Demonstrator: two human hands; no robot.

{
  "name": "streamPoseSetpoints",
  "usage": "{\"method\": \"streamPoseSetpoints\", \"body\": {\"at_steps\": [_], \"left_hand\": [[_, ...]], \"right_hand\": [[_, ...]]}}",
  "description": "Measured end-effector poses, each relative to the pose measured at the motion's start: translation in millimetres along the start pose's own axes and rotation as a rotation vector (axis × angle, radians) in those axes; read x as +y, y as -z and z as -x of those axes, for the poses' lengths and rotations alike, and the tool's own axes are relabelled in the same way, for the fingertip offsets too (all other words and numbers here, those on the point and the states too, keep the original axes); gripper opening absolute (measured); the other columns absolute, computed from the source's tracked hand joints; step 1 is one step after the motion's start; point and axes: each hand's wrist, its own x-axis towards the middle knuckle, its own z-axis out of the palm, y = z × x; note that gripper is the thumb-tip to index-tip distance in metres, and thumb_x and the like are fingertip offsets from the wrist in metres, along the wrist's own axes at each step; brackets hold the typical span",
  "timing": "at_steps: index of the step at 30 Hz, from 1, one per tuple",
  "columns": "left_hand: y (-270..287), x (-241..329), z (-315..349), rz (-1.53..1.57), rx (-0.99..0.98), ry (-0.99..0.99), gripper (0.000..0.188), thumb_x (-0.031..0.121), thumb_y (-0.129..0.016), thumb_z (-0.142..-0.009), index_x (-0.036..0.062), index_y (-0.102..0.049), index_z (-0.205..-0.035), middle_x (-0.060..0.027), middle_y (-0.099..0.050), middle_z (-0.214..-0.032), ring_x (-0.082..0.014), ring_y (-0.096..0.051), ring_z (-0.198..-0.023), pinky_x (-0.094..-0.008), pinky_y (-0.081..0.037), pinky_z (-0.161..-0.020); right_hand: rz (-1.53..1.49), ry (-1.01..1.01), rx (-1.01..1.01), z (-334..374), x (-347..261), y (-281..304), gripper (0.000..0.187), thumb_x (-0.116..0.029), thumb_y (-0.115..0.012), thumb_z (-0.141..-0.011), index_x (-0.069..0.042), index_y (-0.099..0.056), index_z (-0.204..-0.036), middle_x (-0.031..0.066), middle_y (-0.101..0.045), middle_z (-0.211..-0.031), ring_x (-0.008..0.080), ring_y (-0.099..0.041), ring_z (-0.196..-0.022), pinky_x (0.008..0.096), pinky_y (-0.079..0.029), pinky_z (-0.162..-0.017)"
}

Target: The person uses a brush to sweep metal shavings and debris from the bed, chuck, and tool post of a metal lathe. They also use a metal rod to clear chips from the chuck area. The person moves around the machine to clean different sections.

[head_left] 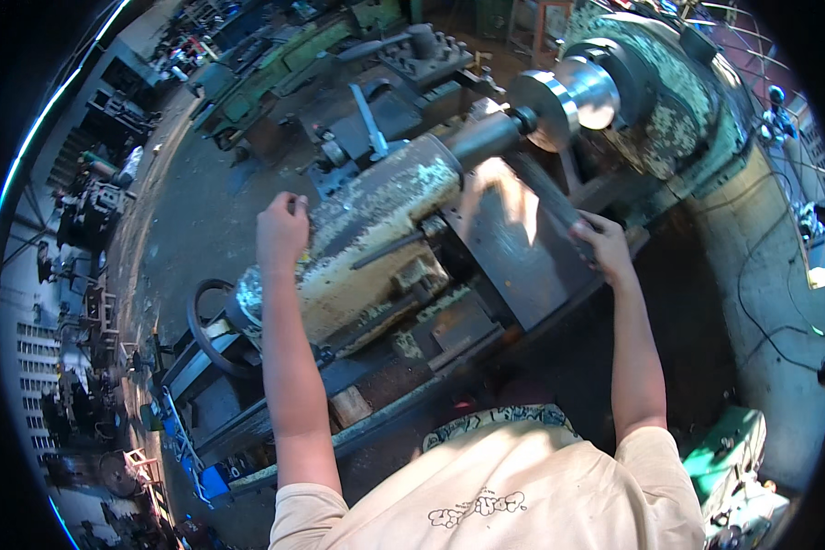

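Note:
A large worn lathe lies before me, its tailstock in chipped cream and grey paint. My left hand is at the far side of the tailstock, fingers curled; what they hold, if anything, is hidden. Beside the right edge of a flat metal plate, my right hand has its fingers bent together; whatever is between them cannot be made out. The tailstock quill reaches to a shiny round metal workpiece, which sits against the chuck.
A handwheel stands at the tailstock's left end. The green headstock rises at the far right. Behind is another machine with a toolpost. A cable hangs along the right wall. A green machine part stands at lower right.

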Motion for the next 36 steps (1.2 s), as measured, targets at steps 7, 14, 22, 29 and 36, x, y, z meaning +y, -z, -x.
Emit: {"method": "streamPoseSetpoints", "body": {"at_steps": [7, 14, 22, 29, 36], "left_hand": [[-6.0, -8.3, 7.4, -0.123, 0.122, -0.088, 0.033, 0.034, -0.058, -0.1, 0.0056, -0.072, -0.11, -0.0253, -0.072, -0.1, -0.0445, -0.068, -0.098, -0.0513, -0.054, -0.082], [-22.6, -5.6, 0.1, -0.293, 0.119, 0.108, 0.052, 0.049, -0.055, -0.1, 0.0036, -0.069, -0.12, -0.0261, -0.07, -0.113, -0.0427, -0.066, -0.109, -0.0495, -0.052, -0.092], [-32.7, -12.6, 6.8, -0.288, 0.218, 0.29, 0.068, 0.059, -0.053, -0.098, 0.0033, -0.062, -0.136, -0.0234, -0.062, -0.136, -0.0401, -0.057, -0.128, -0.0458, -0.044, -0.107], [-31.1, -37.5, -8.8, -0.336, 0.267, 0.323, 0.062, 0.06, -0.054, -0.097, 0.0093, -0.067, -0.131, -0.0199, -0.067, -0.13, -0.0397, -0.061, -0.123, -0.0452, -0.046, -0.104], [-27.8, -41.7, -1.9, -0.307, 0.275, 0.231, 0.052, 0.053, -0.053, -0.101, 0.0058, -0.073, -0.114, -0.0187, -0.073, -0.109, -0.0366, -0.067, -0.103, -0.0427, -0.049, -0.089]], "right_hand": [[0.23, 0.065, 0.229, -22.4, 22.6, 55.9, 0.041, -0.024, -0.075, -0.087, -0.009, -0.072, -0.125, 0.0075, -0.07, -0.077, 0.0137, -0.063, -0.058, 0.03, -0.046, -0.053], [0.151, -0.014, 0.107, -91.5, 57.6, 110.2, 0.043, -0.023, -0.074, -0.089, -0.008, -0.069, -0.129, 0.0015, -0.069, -0.08, 0.0093, -0.059, -0.06, 0.026, -0.045, -0.051], [0.297, 0.072, -0.229, -211.6, 49.5, 60.1, 0.05, -0.03, -0.079, -0.083, -0.009, -0.071, -0.127, 0.01, -0.074, -0.085, 0.016, -0.067, -0.061, 0.031, -0.051, -0.054], [0.356, 0.22, 0.089, -201.5, 65.1, 90.5, 0.052, -0.036, -0.076, -0.085, -0.005, -0.07, -0.125, 0.0205, -0.075, -0.105, 0.0298, -0.074, -0.098, 0.0376, -0.056, -0.087], [0.412, 0.211, -0.052, -187.0, 50.2, 47.4, 0.052, -0.032, -0.074, -0.086, -0.002, -0.068, -0.128, 0.0244, -0.071, -0.114, 0.0381, -0.069, -0.11, 0.0413, -0.053, -0.094]]}}
